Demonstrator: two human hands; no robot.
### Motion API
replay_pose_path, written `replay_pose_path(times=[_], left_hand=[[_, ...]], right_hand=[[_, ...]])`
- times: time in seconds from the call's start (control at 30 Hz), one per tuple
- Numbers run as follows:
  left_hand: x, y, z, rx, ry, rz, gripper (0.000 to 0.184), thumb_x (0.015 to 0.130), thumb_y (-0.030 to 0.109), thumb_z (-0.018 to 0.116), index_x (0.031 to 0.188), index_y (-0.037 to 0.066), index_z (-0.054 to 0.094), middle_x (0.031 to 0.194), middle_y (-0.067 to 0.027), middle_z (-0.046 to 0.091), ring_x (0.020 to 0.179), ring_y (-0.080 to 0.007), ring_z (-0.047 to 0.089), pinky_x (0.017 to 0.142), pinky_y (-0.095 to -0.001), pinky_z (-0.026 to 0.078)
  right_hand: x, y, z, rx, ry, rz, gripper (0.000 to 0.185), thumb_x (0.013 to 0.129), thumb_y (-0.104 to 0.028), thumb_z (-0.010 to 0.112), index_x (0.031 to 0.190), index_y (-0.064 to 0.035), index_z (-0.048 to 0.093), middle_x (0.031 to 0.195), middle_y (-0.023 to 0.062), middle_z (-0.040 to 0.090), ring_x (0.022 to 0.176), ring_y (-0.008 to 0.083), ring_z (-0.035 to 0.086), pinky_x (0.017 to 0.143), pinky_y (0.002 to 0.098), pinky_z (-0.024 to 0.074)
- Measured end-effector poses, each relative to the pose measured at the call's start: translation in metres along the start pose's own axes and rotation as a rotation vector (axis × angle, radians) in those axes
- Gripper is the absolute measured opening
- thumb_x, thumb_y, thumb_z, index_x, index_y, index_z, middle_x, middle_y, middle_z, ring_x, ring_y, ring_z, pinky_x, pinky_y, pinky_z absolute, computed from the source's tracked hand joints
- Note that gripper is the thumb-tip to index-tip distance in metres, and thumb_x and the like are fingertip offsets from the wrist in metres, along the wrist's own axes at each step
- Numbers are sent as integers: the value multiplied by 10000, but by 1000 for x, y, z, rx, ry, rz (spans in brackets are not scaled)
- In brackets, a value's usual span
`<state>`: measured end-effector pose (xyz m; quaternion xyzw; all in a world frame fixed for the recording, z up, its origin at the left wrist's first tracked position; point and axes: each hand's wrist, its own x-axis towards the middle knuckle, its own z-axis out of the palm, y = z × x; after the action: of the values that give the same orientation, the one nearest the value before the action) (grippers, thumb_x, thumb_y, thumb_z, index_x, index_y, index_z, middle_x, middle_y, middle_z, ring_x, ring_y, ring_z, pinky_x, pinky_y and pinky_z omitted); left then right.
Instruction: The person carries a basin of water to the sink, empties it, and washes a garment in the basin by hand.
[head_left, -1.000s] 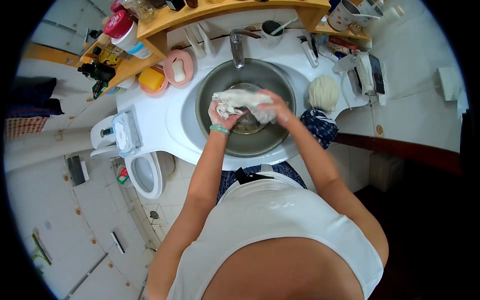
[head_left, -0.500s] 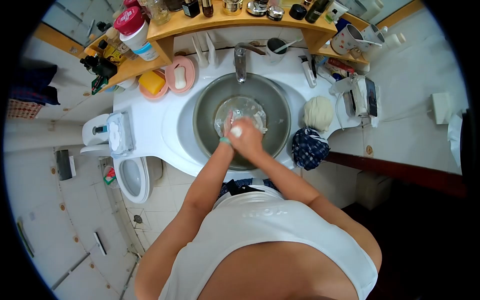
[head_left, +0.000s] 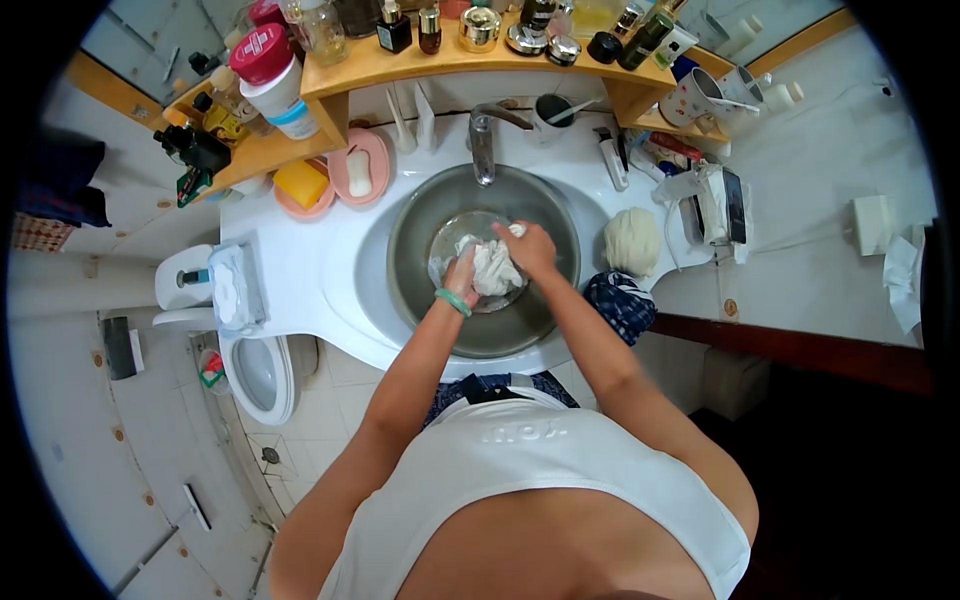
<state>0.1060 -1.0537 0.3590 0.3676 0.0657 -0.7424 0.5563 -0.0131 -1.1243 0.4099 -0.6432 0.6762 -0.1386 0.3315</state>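
Note:
A wet, crumpled white cloth (head_left: pixel 494 270) is bunched between my two hands, low over the grey basin (head_left: pixel 410 302). My left hand (head_left: pixel 461 277), with a green bangle at the wrist, closes on the cloth's left side. On the other side my right hand (head_left: pixel 532 248) grips a twist of the same cloth near its upper right end. Shallow, cloudy water lies in the bottom of the basin beneath them. Above the basin's far rim stands the metal faucet (head_left: pixel 483 150).
Right of the basin lie a rolled cream cloth (head_left: pixel 632 242) and a dark blue patterned cloth (head_left: pixel 620 306). Pink soap dishes (head_left: pixel 378 180) with white and yellow bars sit at the back left. A wooden shelf (head_left: pixel 440 62) with several bottles and jars overhangs the counter.
The hands were pressed together over the cloth; now they are farther apart, with the right hand moved up and right. More of the cloth shows between them. The camera view shifted slightly.

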Motion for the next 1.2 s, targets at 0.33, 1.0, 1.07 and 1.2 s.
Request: replay_pose_path(times=[0.33,1.0,1.07,1.2], left_hand=[[9,37,-39,318,185,197,350,752,78,511,1100,48,491,926,-92,583,741,-219,585,587,-319,507],[34,26,-57,310,293,327,412,635,2,607,1036,56,527,930,-53,589,805,-203,587,638,-324,484],[33,26,-52,224,298,376,405,676,42,600,1074,53,523,980,-74,586,869,-223,585,710,-338,486],[27,42,-45,-46,213,291,453,731,154,617,1164,73,510,1079,-91,582,967,-231,577,860,-353,458]], right_hand=[[130,-60,-35,832,-5,-19,442,911,-392,420,730,-21,578,562,9,489,474,112,447,461,271,361],[54,55,58,-275,310,-538,295,742,-260,610,942,-45,590,811,201,615,793,353,590,743,410,468],[61,79,74,-189,-14,-436,401,719,-229,640,1054,-26,552,898,223,598,830,365,577,761,419,455],[52,83,59,-73,-222,-273,415,683,-225,671,1023,-17,555,899,220,594,860,373,578,783,431,455]])
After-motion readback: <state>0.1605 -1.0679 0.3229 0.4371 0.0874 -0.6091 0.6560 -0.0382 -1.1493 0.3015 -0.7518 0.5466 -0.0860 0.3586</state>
